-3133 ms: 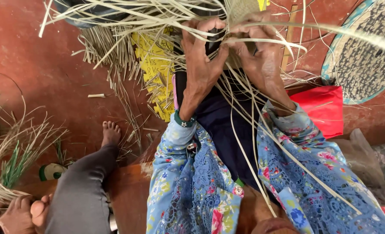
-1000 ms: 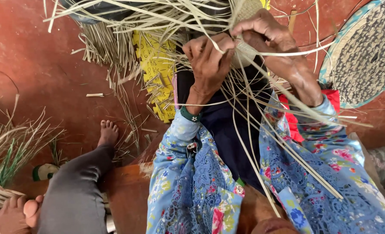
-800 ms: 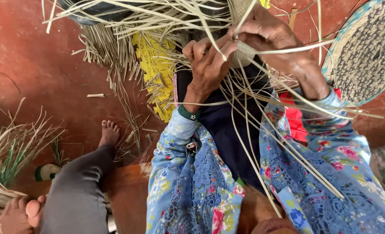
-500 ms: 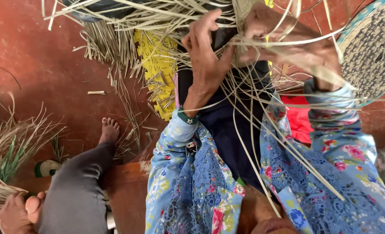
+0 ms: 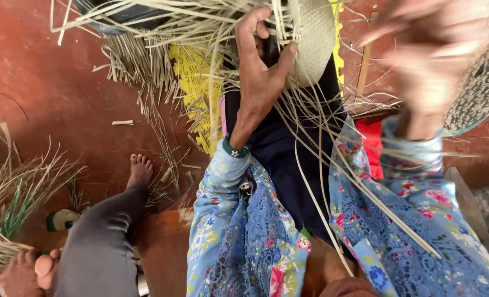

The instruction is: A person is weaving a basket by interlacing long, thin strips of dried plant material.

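**Mid-weave: left hand on woven piece, right hand blurred**

Centrally, a pale woven piece of flat straw-coloured strips sits at the top middle of the view, over the person's dark lap. Weave is tight and fine-checked, surface matte, outline rounded and slightly domed. From its edges many loose strips run out unwoven: thin, flat, stiff, ribbon-like. Their long axis mostly slants from the woven piece down toward the lower right, across the blue floral sleeves; others fan out to the upper left.

Left hand: wrist low, fingers pointing up, thumb spread to the right. It grasps the woven piece at its left edge, thumb tip pressed on the weave, fingers curled into the strips. A green bangle circles the wrist.

Right hand: raised at upper right, heavily motion-blurred, fingers appear spread; whether it holds a strip cannot be told.

Surroundings: a yellow foam mat with toothed edge lies on the red floor left of the lap. A round woven mat lies at the right edge. Another person's bare foot and grey-clad leg rest at lower left, beside a heap of dry strips.
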